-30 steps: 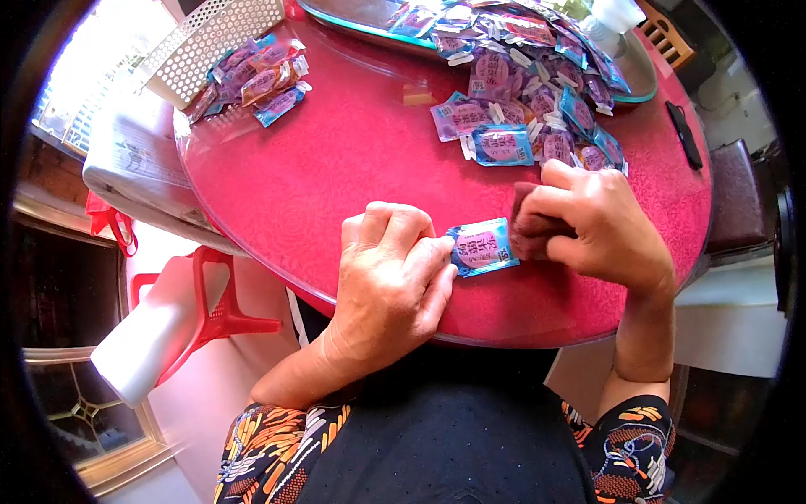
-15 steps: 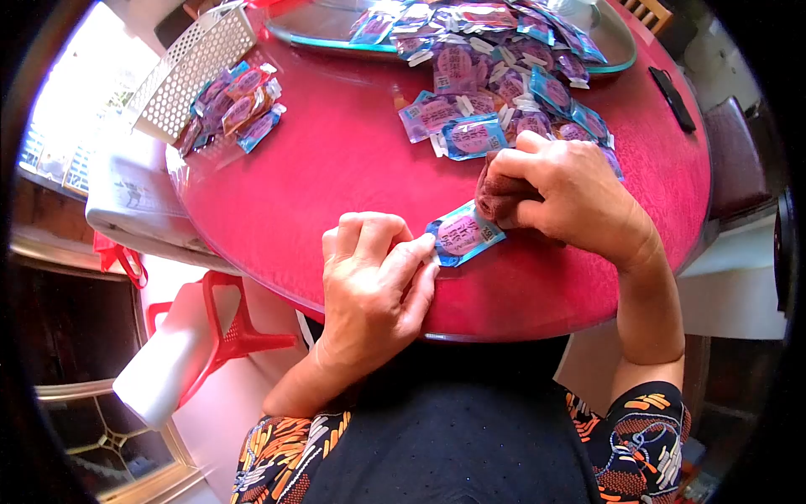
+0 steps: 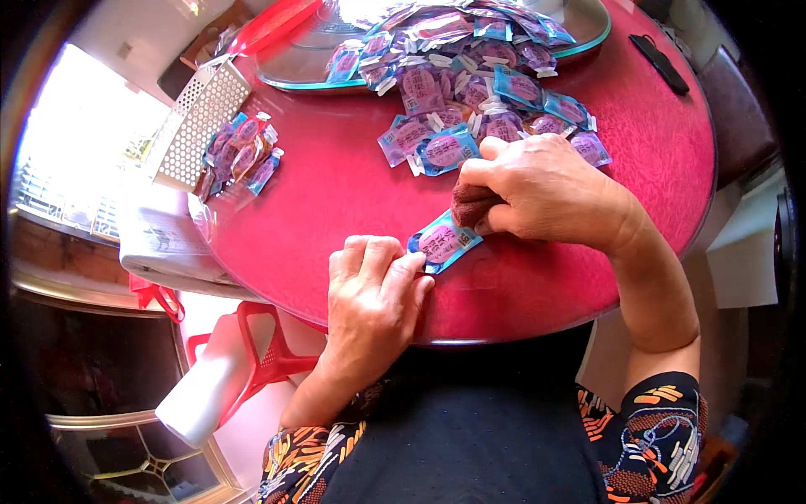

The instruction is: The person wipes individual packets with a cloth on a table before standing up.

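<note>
A small blue-and-purple spouted pouch lies on the red table near its front edge. My left hand pinches its left end between thumb and forefinger. Bunched in my right hand is a brown cloth, which touches the pouch's upper right end. That end is partly hidden by the cloth and fingers. Just beyond my right hand spreads a heap of similar pouches with white spouts, some purple, some blue.
The round red table carries a glass tray under the back of the heap. At the left, a white perforated basket stands beside a smaller pile of pouches. A black object lies at the right. Below the left edge is a red stool.
The view has shifted a little. My left hand still holds the pouch, and the cloth in my right hand stays at the pouch's upper right end.
</note>
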`<state>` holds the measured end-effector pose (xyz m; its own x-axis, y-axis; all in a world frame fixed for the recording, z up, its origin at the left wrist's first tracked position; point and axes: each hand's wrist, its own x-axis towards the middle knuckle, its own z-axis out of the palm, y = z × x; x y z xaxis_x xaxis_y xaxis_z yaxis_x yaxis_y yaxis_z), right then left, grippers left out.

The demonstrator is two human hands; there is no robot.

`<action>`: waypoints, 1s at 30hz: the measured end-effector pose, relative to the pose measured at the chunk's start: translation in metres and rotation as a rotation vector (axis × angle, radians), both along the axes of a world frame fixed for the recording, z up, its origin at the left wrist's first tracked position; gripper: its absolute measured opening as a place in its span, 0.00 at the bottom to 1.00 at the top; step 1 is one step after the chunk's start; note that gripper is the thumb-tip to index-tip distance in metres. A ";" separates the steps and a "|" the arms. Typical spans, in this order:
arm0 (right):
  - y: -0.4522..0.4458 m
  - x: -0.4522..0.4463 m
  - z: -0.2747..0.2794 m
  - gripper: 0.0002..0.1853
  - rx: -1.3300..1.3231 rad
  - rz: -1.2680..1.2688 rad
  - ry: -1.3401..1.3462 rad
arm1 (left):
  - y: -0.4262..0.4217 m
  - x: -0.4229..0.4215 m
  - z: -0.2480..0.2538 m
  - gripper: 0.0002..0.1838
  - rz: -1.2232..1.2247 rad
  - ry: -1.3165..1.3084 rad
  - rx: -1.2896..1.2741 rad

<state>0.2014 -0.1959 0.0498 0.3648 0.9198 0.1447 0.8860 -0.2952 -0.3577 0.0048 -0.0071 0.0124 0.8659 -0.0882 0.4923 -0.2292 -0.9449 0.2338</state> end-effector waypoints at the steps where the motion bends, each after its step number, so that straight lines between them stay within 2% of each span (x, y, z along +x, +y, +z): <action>1: 0.000 -0.001 -0.001 0.14 -0.003 -0.003 -0.016 | 0.000 0.002 -0.001 0.15 -0.004 -0.006 0.004; 5: 0.001 0.002 0.001 0.13 -0.028 0.013 0.024 | -0.002 0.005 -0.010 0.14 -0.006 -0.056 0.094; 9: 0.001 0.001 0.005 0.13 -0.035 0.005 0.031 | -0.001 0.003 -0.013 0.12 0.009 -0.084 0.065; 12: 0.001 0.001 0.006 0.13 -0.059 -0.016 -0.013 | 0.003 0.001 -0.010 0.09 0.022 -0.094 -0.126; 14: 0.002 0.003 0.006 0.13 -0.082 -0.046 -0.073 | -0.001 -0.007 -0.001 0.08 0.048 -0.023 -0.498; 16: 0.001 0.006 0.005 0.13 -0.048 -0.059 -0.093 | 0.002 -0.010 0.004 0.07 0.027 0.016 -0.679; 17: 0.000 0.007 0.005 0.13 -0.032 -0.064 -0.102 | -0.002 -0.011 0.004 0.08 0.041 0.023 -0.865; 20: 0.000 0.005 0.003 0.13 -0.016 -0.095 -0.107 | -0.003 -0.005 -0.010 0.09 0.172 0.017 -0.964; 22: 0.001 0.005 0.005 0.12 -0.010 -0.088 -0.110 | 0.003 0.002 -0.012 0.16 0.173 -0.077 -0.440; 24: 0.001 0.006 0.003 0.12 0.061 -0.033 -0.098 | 0.004 0.000 -0.015 0.18 0.167 -0.153 -0.231; 26: 0.002 0.007 -0.003 0.11 0.202 0.072 -0.071 | 0.001 -0.005 -0.014 0.15 0.169 -0.137 -0.204; 30: 0.011 -0.012 0.000 0.13 0.201 0.238 -0.076 | -0.001 -0.003 -0.012 0.16 0.165 -0.045 -0.079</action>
<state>0.1898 -0.1845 0.0495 0.1238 0.9283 0.3507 0.9482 -0.0064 -0.3177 0.0020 -0.0084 0.0008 0.8424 0.0941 0.5306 -0.0840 -0.9497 0.3018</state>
